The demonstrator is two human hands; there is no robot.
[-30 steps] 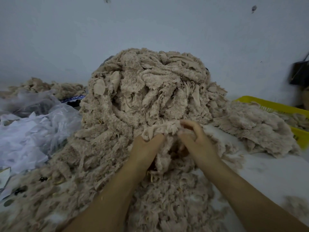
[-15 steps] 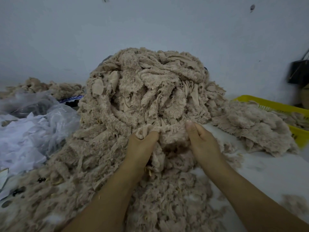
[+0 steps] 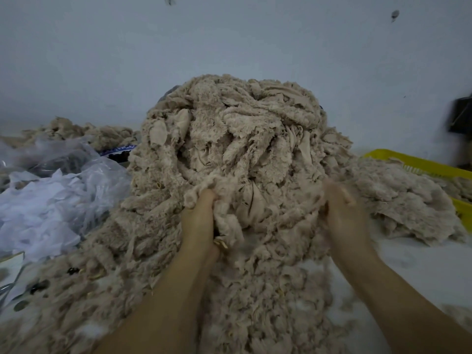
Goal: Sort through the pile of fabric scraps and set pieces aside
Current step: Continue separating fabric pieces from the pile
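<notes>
A tall pile of beige fuzzy fabric scraps (image 3: 237,139) rises in the middle of the white table. My left hand (image 3: 200,221) is dug into the pile's front and grips a bunch of scraps (image 3: 229,200). My right hand (image 3: 344,213), blurred by motion, holds the right side of the same bunch at the pile's right flank; its fingertips are partly buried in fabric. A flatter heap of set-aside scraps (image 3: 398,198) lies to the right, spilling from the basket.
A yellow plastic basket (image 3: 419,163) stands at the right edge. Clear plastic bags with white material (image 3: 51,198) lie on the left, with more beige scraps (image 3: 84,131) behind them. A dark object (image 3: 462,116) hangs on the wall at far right. Bare table (image 3: 421,267) shows front right.
My right hand has moved right, away from my left, spreading the bunch between them. My left hand stays dug into the pile's front. The camera has shifted slightly.
</notes>
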